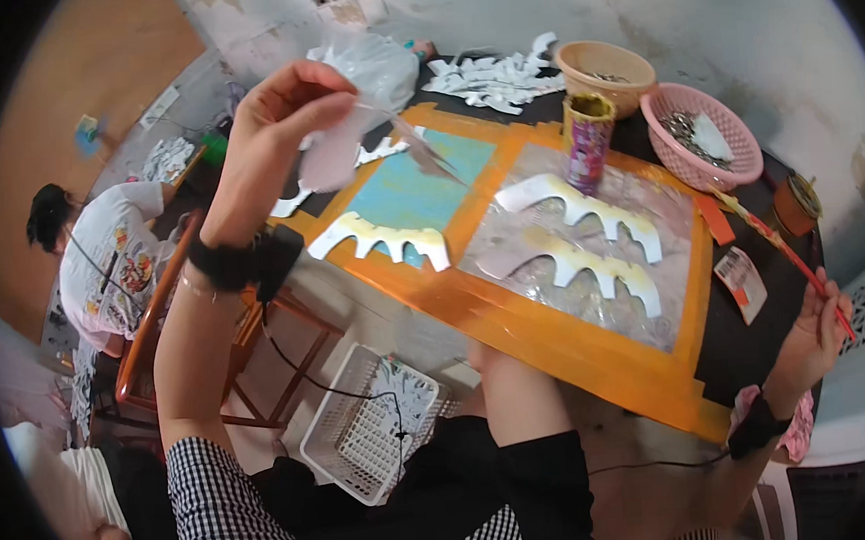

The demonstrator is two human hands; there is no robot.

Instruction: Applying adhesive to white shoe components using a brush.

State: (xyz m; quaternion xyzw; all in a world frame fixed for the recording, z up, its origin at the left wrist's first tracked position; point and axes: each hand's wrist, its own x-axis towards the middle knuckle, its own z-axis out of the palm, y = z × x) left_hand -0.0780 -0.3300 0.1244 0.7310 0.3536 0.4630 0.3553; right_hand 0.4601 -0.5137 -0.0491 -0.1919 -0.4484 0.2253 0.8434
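My left hand (296,104) is raised over the far left of the table, thumb and fingers pinched on a thin pale strip (425,155), blurred by motion. A pale pinkish piece (329,159) shows just under that hand; whether it is part of the strip I cannot tell. At the right edge, my right hand (820,328) grips a red-handled brush (798,259), its yellow-smeared end pointing toward the pots. Three white scalloped pieces with yellowish coating lie on the table: one at the left (380,242), two at the right (579,210) (593,269).
Orange tape (517,324) borders the table's work sheets. A purple can (589,144), a beige bowl (607,72), a pink basket (699,141) and a pile of white cutouts (499,77) stand behind. A white crate (368,425) sits on the floor. Another person (116,257) sits at left.
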